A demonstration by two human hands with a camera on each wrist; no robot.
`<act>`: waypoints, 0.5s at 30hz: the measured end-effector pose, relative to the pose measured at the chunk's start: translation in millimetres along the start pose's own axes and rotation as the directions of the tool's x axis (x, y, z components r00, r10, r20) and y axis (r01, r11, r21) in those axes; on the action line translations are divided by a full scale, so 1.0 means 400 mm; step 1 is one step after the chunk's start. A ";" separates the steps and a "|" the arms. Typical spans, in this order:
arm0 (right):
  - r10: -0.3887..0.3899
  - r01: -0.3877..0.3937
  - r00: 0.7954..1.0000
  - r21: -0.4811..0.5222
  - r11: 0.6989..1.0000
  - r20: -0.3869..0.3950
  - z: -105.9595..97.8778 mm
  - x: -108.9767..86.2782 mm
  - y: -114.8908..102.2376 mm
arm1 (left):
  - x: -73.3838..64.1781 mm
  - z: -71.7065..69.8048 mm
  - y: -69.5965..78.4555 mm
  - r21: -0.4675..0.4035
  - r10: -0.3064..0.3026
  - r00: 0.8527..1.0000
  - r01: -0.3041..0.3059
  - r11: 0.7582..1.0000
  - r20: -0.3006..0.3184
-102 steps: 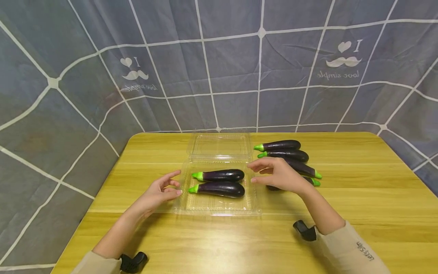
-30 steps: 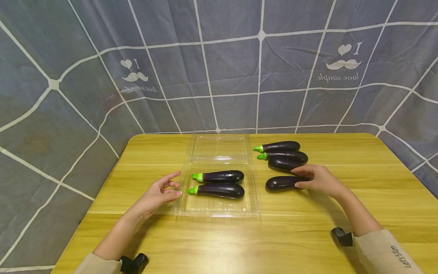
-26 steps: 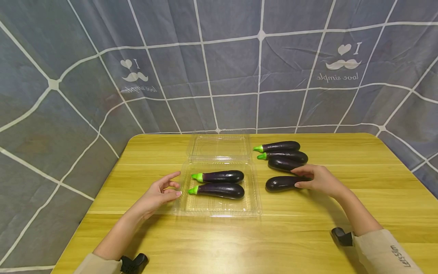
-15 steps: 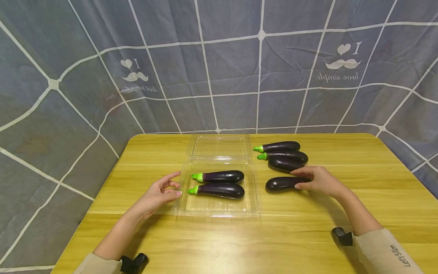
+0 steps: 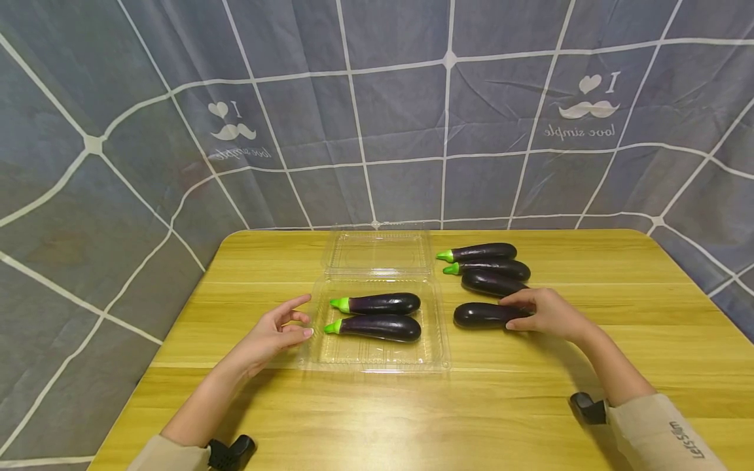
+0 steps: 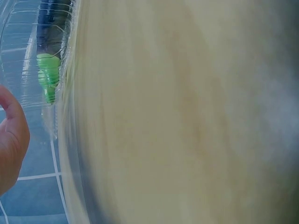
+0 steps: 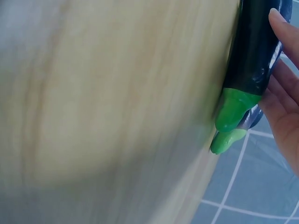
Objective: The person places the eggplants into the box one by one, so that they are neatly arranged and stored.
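My right hand (image 5: 550, 315) pinches the nearest loose eggplant (image 5: 478, 315) between thumb and fingers toward its stem end. In the right wrist view this eggplant (image 7: 250, 51) shows its green cap, with a second green stem behind it. Two eggplants, one behind the other (image 5: 385, 303) (image 5: 377, 327), lie side by side in the clear plastic clamshell container (image 5: 377, 357), green stems to the left. My left hand (image 5: 268, 337) is at the container's left edge, fingers loosely bent and holding nothing. The left wrist view shows part of that hand (image 6: 11, 140) near a stem (image 6: 48, 74).
The container's clear lid (image 5: 379, 252) lies folded back, away from me. Behind the held eggplant, three more eggplants lie close together: a far one (image 5: 485, 250), a middle one (image 5: 497, 268) and a near one (image 5: 490, 282). A grey curtain (image 5: 400, 190) hangs behind the wooden table (image 5: 377, 418).
From the container's right edge, my right hand has gone right to the nearest eggplant. In the last half second, hand and eggplant have shifted slightly left. My left hand has stayed put.
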State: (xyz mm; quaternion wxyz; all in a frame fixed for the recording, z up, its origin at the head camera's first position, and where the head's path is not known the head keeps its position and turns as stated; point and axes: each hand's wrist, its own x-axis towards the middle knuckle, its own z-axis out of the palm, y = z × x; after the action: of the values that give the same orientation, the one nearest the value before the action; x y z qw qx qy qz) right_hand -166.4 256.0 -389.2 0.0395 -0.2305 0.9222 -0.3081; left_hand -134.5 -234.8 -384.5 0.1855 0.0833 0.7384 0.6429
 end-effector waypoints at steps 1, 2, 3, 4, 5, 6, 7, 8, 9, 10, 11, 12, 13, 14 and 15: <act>0.005 -0.005 1.000 0.003 1.000 0.003 0.000 0.000 -0.001 | 0.000 0.000 0.000 -0.002 0.000 1.000 0.000 1.000 0.001; 0.008 -0.008 1.000 0.008 1.000 0.003 0.000 0.000 -0.002 | 0.000 0.000 0.000 -0.004 0.000 1.000 0.000 1.000 0.001; 0.011 -0.011 1.000 0.009 1.000 0.003 0.001 0.000 -0.002 | 0.000 0.000 0.000 -0.006 0.000 1.000 0.000 1.000 0.001; 0.011 -0.011 1.000 0.012 1.000 0.004 0.002 0.000 -0.003 | 0.000 0.000 -0.001 -0.007 0.000 1.000 0.000 1.000 0.002; 0.012 -0.012 1.000 0.015 1.000 0.007 0.002 0.000 -0.004 | 0.000 0.001 -0.001 -0.009 0.001 1.000 -0.001 1.000 0.001; 0.011 -0.011 1.000 0.018 1.000 0.009 0.003 0.001 -0.005 | 0.000 0.001 -0.001 -0.010 0.001 1.000 -0.001 1.000 0.002; 0.011 -0.011 1.000 0.022 1.000 0.013 0.004 0.001 -0.005 | -0.001 0.001 -0.001 -0.010 0.001 1.000 -0.001 1.000 0.001; 0.009 -0.009 1.000 0.027 1.000 0.013 0.006 0.001 -0.006 | -0.001 0.001 -0.001 -0.010 0.001 1.000 -0.001 1.000 0.001; 0.010 -0.010 1.000 0.033 0.999 0.017 0.006 0.001 -0.007 | -0.001 0.001 -0.001 -0.010 0.002 1.000 -0.002 1.000 0.001; 0.011 -0.011 1.000 0.038 0.999 0.020 0.007 0.000 -0.008 | -0.001 0.001 -0.001 -0.010 0.002 1.000 -0.002 1.000 0.001; 0.014 -0.015 1.000 0.042 0.999 0.023 0.007 0.000 -0.009 | -0.002 0.001 -0.001 -0.010 0.003 1.000 -0.003 1.000 0.002; 0.017 -0.018 1.000 0.046 0.999 0.023 0.007 0.000 -0.010 | -0.001 0.001 -0.002 -0.011 0.003 1.000 -0.003 1.000 0.003; 0.020 -0.022 0.999 0.051 0.998 0.026 0.006 0.000 -0.011 | -0.001 0.001 -0.002 -0.012 0.004 1.000 -0.004 1.000 0.003; 0.024 -0.026 0.999 0.055 0.998 0.028 0.006 0.000 -0.012 | -0.001 0.001 -0.002 -0.013 0.004 1.000 -0.004 1.000 0.005; 0.027 -0.029 0.999 0.059 0.998 0.031 0.005 -0.001 -0.014 | -0.001 0.000 -0.001 -0.014 0.005 1.000 -0.005 1.000 0.005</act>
State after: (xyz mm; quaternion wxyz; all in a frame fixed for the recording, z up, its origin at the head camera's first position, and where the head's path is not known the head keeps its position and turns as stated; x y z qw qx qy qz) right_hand -163.5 251.1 -387.7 0.0647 -0.2211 0.9149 -0.3314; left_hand -133.9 -234.8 -385.0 0.1866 0.0856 0.7331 0.6483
